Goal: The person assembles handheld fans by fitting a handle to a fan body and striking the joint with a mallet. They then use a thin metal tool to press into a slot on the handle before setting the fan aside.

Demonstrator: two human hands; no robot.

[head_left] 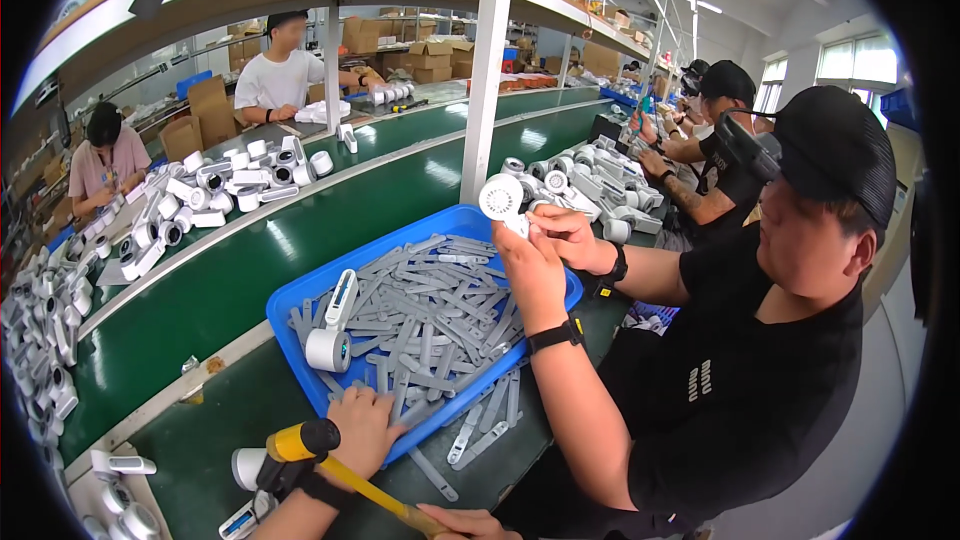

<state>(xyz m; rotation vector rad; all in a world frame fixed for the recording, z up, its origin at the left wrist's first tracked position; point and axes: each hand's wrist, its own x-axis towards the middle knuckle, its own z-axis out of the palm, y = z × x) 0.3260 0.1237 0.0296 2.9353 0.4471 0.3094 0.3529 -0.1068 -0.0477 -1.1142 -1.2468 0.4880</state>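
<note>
My left hand [362, 430] lies palm down at the near left edge of the blue tray [300, 380], fingers stretched toward the grey plastic strips [430, 310] heaped in it; what is under the palm is hidden. At the lower edge, my right hand [468, 524] grips the yellow handle of a mallet [303, 440], whose black and yellow head is beside my left wrist. A white handheld fan [328, 348] rests on the strips at the tray's left side. Another white fan [248, 468] shows partly behind the mallet head.
A person [800, 340] at right holds a white handheld fan [502, 198] above the tray. Loose strips [490, 430] lie on the green bench. Beyond runs a green conveyor [240, 290], with piled fans [200, 190] and more workers. A white post [487, 70] stands behind the tray.
</note>
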